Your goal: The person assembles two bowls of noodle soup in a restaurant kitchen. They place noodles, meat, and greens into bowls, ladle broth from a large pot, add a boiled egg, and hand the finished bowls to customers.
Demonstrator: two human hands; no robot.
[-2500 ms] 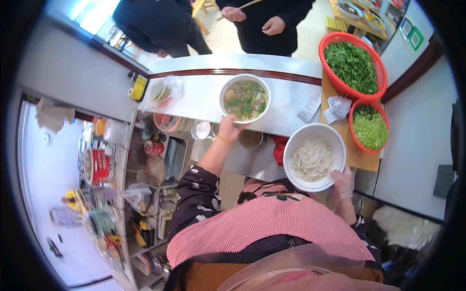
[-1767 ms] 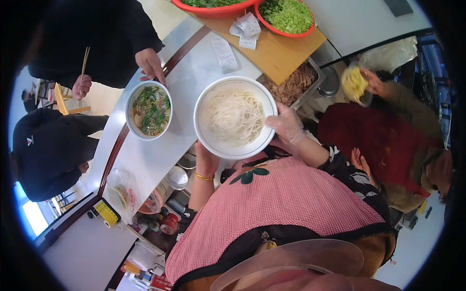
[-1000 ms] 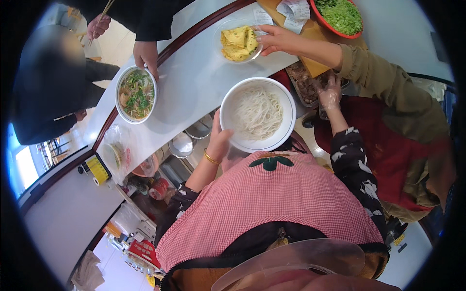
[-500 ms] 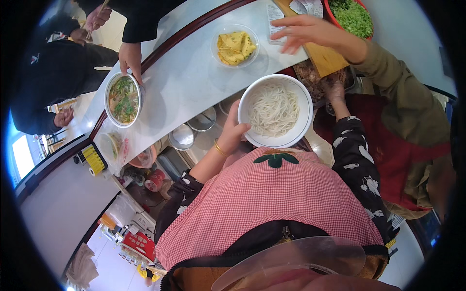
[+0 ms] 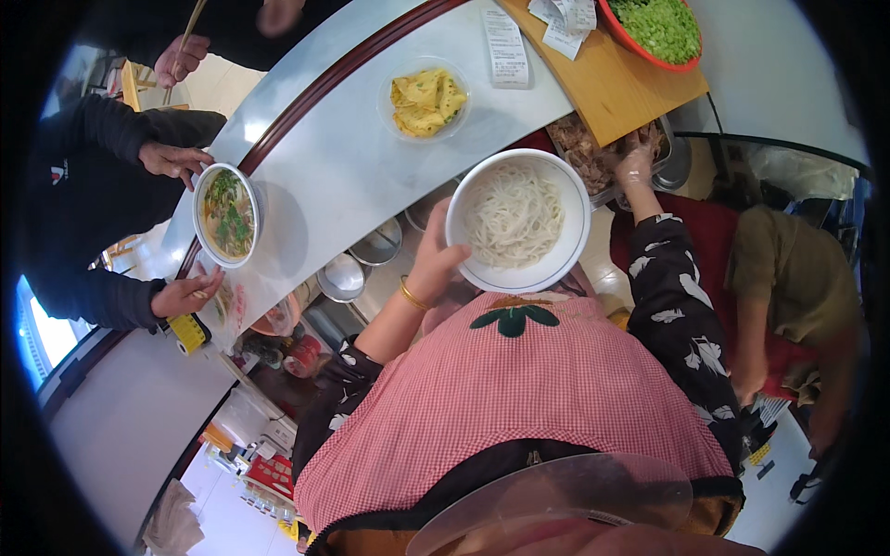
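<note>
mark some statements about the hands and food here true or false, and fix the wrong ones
1. The right hand holds chopsticks. False: it is in the meat.
2. The left hand holds the noodle bowl. True.
3. The yellow food sits in a clear tub. True.
4. The red basket is full of meat. False: it holds chopped greens.
5. Leafy greens show in the soup bowl. True.

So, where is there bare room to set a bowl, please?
The white counter is bare between the noodle soup bowl and the clear plastic bowl; so is the near edge of the wooden board. Its crowded far side holds crumpled receipts and a red basin.
</note>
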